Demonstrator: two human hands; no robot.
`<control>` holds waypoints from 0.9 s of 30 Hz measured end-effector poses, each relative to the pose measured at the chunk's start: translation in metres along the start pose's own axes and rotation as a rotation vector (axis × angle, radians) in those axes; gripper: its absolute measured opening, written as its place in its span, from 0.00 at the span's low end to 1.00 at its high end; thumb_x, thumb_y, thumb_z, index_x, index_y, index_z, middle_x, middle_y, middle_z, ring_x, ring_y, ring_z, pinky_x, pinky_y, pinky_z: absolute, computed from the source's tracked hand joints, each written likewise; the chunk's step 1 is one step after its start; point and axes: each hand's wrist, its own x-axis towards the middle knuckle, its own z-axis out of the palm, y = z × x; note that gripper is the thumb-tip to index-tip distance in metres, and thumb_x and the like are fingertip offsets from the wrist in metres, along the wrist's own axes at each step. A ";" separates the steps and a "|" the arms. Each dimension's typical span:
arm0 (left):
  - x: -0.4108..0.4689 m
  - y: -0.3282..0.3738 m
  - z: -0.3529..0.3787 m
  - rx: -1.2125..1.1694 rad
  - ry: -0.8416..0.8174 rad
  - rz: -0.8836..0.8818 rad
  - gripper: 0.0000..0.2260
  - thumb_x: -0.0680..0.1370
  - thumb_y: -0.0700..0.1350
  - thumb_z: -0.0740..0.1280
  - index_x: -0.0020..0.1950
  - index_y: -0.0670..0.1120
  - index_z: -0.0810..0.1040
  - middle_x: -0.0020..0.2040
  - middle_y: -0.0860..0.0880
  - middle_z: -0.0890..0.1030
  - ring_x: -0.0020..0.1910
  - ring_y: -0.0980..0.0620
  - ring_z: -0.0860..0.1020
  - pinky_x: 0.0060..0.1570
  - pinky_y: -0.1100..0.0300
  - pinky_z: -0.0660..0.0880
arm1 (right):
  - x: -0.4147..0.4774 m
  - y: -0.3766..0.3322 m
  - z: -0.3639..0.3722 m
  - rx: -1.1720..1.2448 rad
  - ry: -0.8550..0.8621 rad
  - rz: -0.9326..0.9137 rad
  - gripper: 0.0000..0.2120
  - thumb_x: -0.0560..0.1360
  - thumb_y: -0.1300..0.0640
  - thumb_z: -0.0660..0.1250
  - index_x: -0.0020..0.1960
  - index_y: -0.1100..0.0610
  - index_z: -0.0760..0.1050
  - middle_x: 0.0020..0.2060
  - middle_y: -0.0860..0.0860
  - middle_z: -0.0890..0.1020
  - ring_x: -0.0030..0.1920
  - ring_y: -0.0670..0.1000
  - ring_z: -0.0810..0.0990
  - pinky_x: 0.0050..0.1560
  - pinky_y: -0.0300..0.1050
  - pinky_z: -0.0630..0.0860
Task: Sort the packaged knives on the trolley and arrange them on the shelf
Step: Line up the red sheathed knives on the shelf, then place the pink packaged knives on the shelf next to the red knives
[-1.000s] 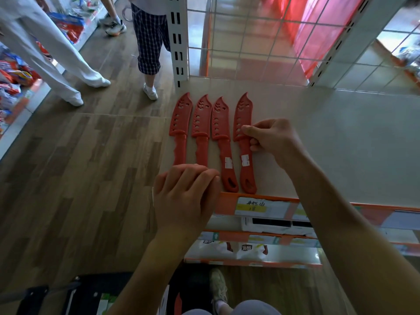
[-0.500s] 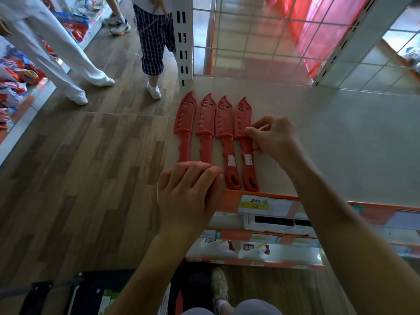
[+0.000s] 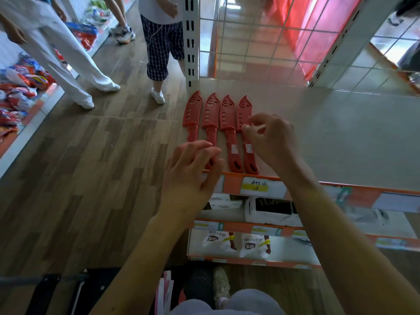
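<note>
Four red knives (image 3: 218,130) lie side by side at the left end of the shelf (image 3: 329,133), long axes running near to far, handles toward the near edge. The right hand (image 3: 272,139) hovers loose-fingered just right of the rightmost knife (image 3: 246,135), holding nothing. The left hand (image 3: 193,173), also empty and relaxed, covers the near ends of the two left handles. The right hand looks better placed for any nudge.

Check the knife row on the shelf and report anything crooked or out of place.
Nothing stands out. Four red knives lie side by side on the shelf, tips pointing away, handles toward the front edge, evenly spaced. The left hand covers the two left handles; the right hand hovers open by the rightmost knife.
</note>
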 end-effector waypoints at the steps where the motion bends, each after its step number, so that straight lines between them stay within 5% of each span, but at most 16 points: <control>1: -0.002 0.001 -0.006 0.005 0.007 -0.014 0.17 0.78 0.54 0.56 0.51 0.45 0.79 0.53 0.47 0.78 0.53 0.52 0.69 0.46 0.61 0.69 | -0.010 -0.006 -0.002 0.004 0.014 -0.044 0.13 0.75 0.54 0.65 0.58 0.58 0.78 0.53 0.53 0.81 0.47 0.46 0.76 0.40 0.28 0.65; 7: -0.047 0.007 -0.045 -0.109 -0.011 -0.089 0.15 0.76 0.50 0.59 0.55 0.44 0.78 0.57 0.45 0.77 0.58 0.52 0.69 0.53 0.51 0.73 | -0.073 -0.030 -0.001 0.047 0.002 -0.048 0.13 0.76 0.56 0.63 0.59 0.56 0.77 0.58 0.53 0.78 0.55 0.50 0.75 0.50 0.34 0.65; 14: -0.128 0.010 -0.087 -0.056 -0.072 -0.132 0.19 0.75 0.54 0.56 0.57 0.45 0.77 0.58 0.47 0.77 0.59 0.49 0.71 0.55 0.59 0.66 | -0.173 -0.042 0.017 0.053 0.005 -0.044 0.13 0.76 0.56 0.64 0.58 0.58 0.78 0.57 0.53 0.79 0.57 0.52 0.76 0.54 0.36 0.66; 22: -0.211 -0.009 -0.081 -0.163 -0.319 -0.312 0.19 0.78 0.51 0.60 0.66 0.46 0.70 0.65 0.46 0.73 0.65 0.48 0.69 0.61 0.60 0.61 | -0.273 -0.020 0.064 0.034 -0.223 0.160 0.19 0.77 0.55 0.62 0.67 0.55 0.69 0.65 0.54 0.72 0.64 0.53 0.70 0.60 0.40 0.65; 27: -0.260 -0.013 -0.071 -0.160 -0.385 -0.391 0.23 0.77 0.48 0.64 0.71 0.44 0.66 0.67 0.44 0.72 0.66 0.46 0.70 0.66 0.50 0.67 | -0.320 -0.005 0.089 -0.036 -0.297 0.224 0.22 0.77 0.53 0.61 0.70 0.53 0.65 0.68 0.54 0.69 0.67 0.55 0.68 0.64 0.50 0.67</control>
